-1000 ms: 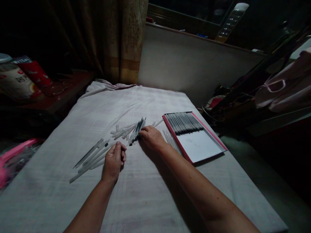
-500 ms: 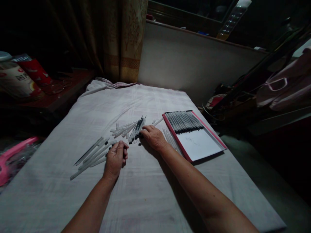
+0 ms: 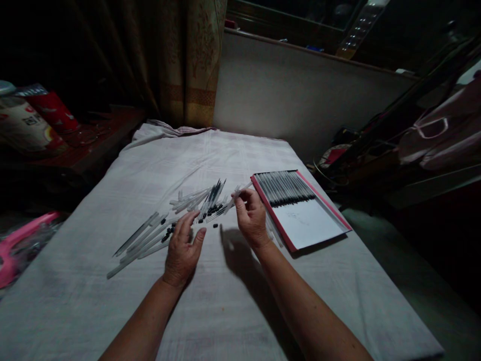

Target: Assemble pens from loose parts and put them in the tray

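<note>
Firstly, your left hand (image 3: 183, 250): wide, thumb well parted from the fingers, fingertips near the loose black pieces. Your right hand (image 3: 252, 218): narrow, thumb and forefinger pinched on a clear plastic piece (image 3: 237, 192), too small to identify, just beside the box's left wall.

Small black pieces (image 3: 212, 210): one group between and slightly beyond your hands, a second group just beside your left fingers, and a single one lying apart, nearer you.

Dark slender rods (image 3: 215, 191): bundled aslant beyond your hands, pointed ends away from you.

Short clear pieces (image 3: 190, 199): scattered to the left of those rods, some overlapping.

Long translucent tubes (image 3: 141, 249): laid slantwise to the left of your left hand, one or more showing a dark core.

Shallow box (image 3: 311, 228): red-edged, white-floored, to the right of your right hand. In its far half, a row of dark-filled pens (image 3: 284, 188), side by side, black ends towards you.

Clear strips (image 3: 276, 233): along the box's left side.

Pale checked cloth (image 3: 225, 316): under all of these.

Surroundings: patterned curtain (image 3: 205, 65), labelled jar (image 3: 28, 125), tall bottle (image 3: 361, 32).
</note>
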A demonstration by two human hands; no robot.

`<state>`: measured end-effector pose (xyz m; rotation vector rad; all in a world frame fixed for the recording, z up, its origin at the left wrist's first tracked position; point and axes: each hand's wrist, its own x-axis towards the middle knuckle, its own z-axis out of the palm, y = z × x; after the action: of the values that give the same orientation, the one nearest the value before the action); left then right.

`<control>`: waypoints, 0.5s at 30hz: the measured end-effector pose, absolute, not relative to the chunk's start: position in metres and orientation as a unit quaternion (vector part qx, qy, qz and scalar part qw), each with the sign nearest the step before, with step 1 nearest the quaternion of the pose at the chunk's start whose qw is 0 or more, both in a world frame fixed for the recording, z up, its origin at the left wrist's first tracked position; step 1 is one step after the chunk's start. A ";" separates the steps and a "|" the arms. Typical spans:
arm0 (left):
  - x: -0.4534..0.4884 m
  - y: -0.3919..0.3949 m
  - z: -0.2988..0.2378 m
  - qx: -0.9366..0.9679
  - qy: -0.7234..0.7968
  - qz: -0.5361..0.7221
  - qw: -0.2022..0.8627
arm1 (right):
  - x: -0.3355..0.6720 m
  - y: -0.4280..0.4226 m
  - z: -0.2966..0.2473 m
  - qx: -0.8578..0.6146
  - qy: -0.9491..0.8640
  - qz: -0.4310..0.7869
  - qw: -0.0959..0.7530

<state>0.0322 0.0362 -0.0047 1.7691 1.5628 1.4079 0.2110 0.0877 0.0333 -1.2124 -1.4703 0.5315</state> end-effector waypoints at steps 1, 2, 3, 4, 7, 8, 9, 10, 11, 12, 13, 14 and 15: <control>0.033 0.035 -0.005 0.656 0.546 0.489 0.177 | 0.204 0.082 0.031 -0.508 -0.570 0.298 0.572; 0.034 0.033 -0.005 0.674 0.539 0.476 0.170 | 0.198 0.077 0.028 -0.500 -0.530 0.373 0.574; 0.034 0.032 -0.005 0.687 0.536 0.459 0.174 | 0.192 0.074 0.025 -0.491 -0.500 0.435 0.566; 0.034 0.030 -0.006 0.694 0.538 0.440 0.186 | 0.187 0.071 0.021 -0.481 -0.480 0.486 0.550; 0.033 0.028 -0.007 0.688 0.561 0.396 0.237 | 0.184 0.073 0.012 -0.456 -0.481 0.564 0.492; 0.033 0.028 -0.008 0.680 0.568 0.391 0.250 | 0.187 0.076 0.009 -0.456 -0.499 0.561 0.478; 0.033 0.028 -0.008 0.672 0.574 0.390 0.260 | 0.190 0.081 0.008 -0.463 -0.522 0.544 0.467; 0.033 0.029 -0.008 0.665 0.578 0.388 0.269 | 0.194 0.085 0.006 -0.476 -0.545 0.516 0.459; 0.033 0.029 -0.008 0.662 0.580 0.385 0.276 | 0.198 0.090 0.005 -0.493 -0.565 0.483 0.452; 0.034 0.030 -0.008 0.663 0.581 0.381 0.278 | 0.201 0.093 0.004 -0.511 -0.583 0.451 0.443; 0.035 0.030 -0.008 0.668 0.582 0.375 0.275 | 0.202 0.096 0.003 -0.526 -0.598 0.424 0.432; 0.036 0.031 -0.008 0.675 0.581 0.368 0.267 | 0.203 0.098 0.002 -0.538 -0.612 0.400 0.420; 0.037 0.031 -0.008 0.684 0.580 0.360 0.255 | 0.203 0.098 0.001 -0.548 -0.626 0.377 0.408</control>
<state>0.0369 0.0307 -0.0079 1.8582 1.5754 0.9788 0.2033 0.0985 0.0014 -1.3815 -1.5775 0.9497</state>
